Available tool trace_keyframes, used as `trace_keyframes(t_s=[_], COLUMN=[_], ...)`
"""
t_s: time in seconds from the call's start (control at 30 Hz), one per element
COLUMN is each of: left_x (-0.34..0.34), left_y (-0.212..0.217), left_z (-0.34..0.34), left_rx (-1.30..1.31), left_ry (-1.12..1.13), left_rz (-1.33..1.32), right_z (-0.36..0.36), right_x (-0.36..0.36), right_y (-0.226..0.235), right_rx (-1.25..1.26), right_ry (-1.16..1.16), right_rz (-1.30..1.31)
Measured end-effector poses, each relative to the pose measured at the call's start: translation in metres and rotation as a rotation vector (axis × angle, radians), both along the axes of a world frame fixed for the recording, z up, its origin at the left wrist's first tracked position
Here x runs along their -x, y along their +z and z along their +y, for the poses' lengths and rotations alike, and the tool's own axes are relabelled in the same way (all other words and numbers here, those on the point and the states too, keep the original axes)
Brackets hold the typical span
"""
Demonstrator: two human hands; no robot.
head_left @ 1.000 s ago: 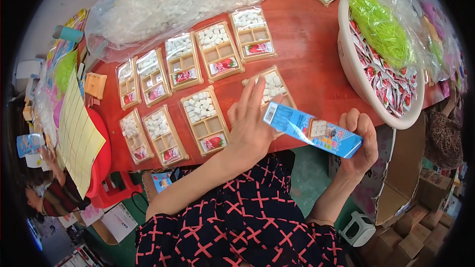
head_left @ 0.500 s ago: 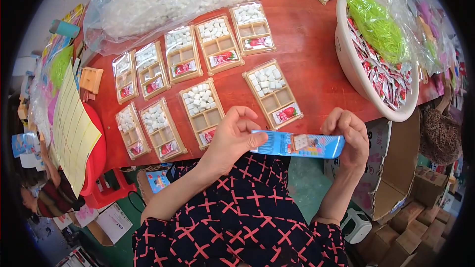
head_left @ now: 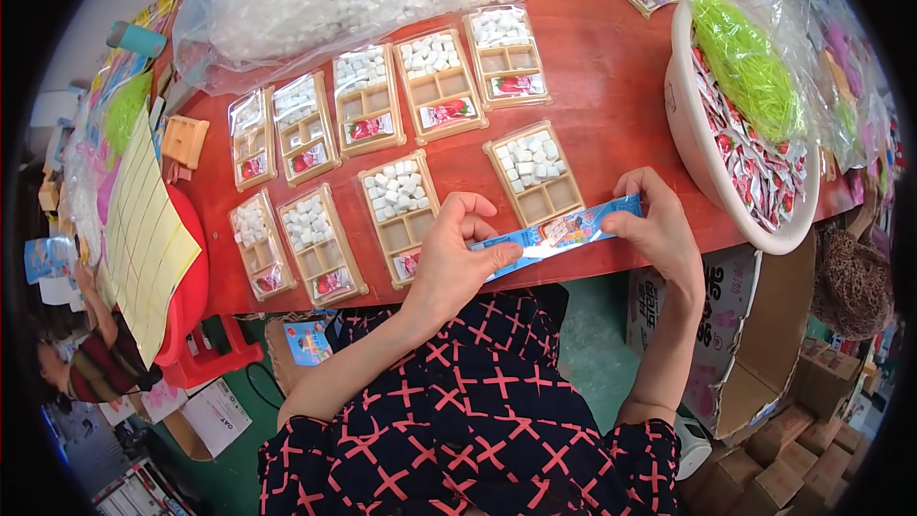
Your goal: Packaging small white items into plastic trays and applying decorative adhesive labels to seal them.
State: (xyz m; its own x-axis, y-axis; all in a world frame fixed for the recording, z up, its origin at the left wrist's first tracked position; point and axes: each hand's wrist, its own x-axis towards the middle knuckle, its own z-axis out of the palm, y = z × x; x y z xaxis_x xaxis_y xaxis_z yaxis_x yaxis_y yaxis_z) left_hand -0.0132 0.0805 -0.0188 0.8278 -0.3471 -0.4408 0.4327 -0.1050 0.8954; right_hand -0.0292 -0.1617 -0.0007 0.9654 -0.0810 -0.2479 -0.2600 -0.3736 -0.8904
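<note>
Both hands held a long, flat, glossy blue packet stretched between them at the near edge of the red table: the left hand pinched one end with curled fingers, the right hand gripped the other. Just beyond the packet lay a clear-wrapped, compartmented tan tray of white cubes. A round white basin of small sachets stood to the packet's right.
</note>
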Motion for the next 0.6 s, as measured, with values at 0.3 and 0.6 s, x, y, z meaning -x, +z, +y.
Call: trace_keyframes(t_s=[0.3,0.6], left_x=[-0.010,-0.017], left_y=[-0.012,-0.018], left_z=[-0.008,-0.012], left_rx=[-0.040,-0.228], left_ry=[0.065,0.026], left_rz=[-0.046,-0.103], right_z=[0.020,0.026], right_x=[-0.035,-0.047], right_y=[-0.004,-0.012], right_rx=[0.478,0.592], right_ry=[-0.044,-0.031], right_rz=[0.018,0.072])
